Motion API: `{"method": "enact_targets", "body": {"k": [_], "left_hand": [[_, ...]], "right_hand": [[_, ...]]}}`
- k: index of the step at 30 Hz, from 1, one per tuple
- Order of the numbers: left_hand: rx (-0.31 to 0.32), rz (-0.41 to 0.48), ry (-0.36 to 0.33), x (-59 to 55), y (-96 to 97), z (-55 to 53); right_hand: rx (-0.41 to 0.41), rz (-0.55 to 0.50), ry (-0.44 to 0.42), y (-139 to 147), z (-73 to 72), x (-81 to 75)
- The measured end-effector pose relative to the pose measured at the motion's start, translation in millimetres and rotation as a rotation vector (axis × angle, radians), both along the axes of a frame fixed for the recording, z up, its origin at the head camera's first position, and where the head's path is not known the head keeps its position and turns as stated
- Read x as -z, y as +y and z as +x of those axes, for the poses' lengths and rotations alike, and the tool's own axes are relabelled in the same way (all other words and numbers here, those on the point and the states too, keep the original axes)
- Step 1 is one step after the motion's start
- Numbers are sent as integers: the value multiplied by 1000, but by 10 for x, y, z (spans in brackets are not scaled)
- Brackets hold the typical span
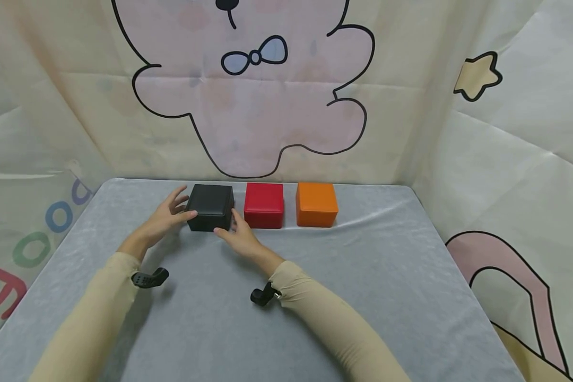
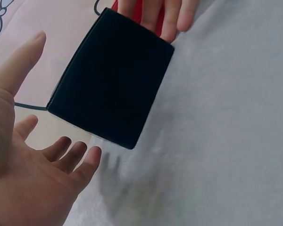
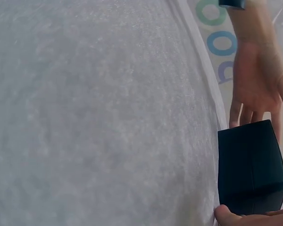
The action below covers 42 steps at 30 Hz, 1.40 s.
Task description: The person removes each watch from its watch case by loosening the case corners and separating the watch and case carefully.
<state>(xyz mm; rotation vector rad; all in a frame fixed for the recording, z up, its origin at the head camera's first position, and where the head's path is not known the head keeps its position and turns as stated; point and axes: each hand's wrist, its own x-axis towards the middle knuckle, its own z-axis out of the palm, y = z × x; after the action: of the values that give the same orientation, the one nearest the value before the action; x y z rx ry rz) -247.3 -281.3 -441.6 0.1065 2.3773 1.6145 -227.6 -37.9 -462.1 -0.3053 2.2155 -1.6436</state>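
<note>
A black box (image 1: 211,204) with rounded edges stands at the far side of the table, leftmost of three boxes in a row. My left hand (image 1: 164,220) is at its left side, fingers spread and loosely bent. In the left wrist view a gap shows between that palm and the black box (image 2: 113,80). At the right side of the box is my right hand (image 1: 242,239), with fairly straight fingers along that side and the thumb near the front face. The right wrist view shows the right thumb (image 3: 226,216) right at the box's lower edge.
A red box (image 1: 263,206) stands just right of the black one, close to my right fingertips, and an orange box (image 1: 317,205) stands beyond it. Grey cloth covers the table (image 1: 363,297). A printed fabric backdrop (image 1: 401,95) rises behind and at the sides.
</note>
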Motion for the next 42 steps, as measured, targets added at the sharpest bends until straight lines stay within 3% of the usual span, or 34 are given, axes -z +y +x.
{"method": "enact_targets", "body": {"k": [14,20,24,35,42], "left_hand": [[93,-92,43,-120,-38,-210],[138,-164,-1,-147,-13,-248],[171,-215,-31,-148,18,-273],[188,-344,-45,-117,9,-337],[232,-340,22,-72,28,-381]], "right_hand": [[20,37,60,-12,-77,43],[41,78,130,-22,-109,111],[73,90,166,-25,-114,130],[112,194,191,-89,-111,139],[123,230,261,-85,-157,151]]}}
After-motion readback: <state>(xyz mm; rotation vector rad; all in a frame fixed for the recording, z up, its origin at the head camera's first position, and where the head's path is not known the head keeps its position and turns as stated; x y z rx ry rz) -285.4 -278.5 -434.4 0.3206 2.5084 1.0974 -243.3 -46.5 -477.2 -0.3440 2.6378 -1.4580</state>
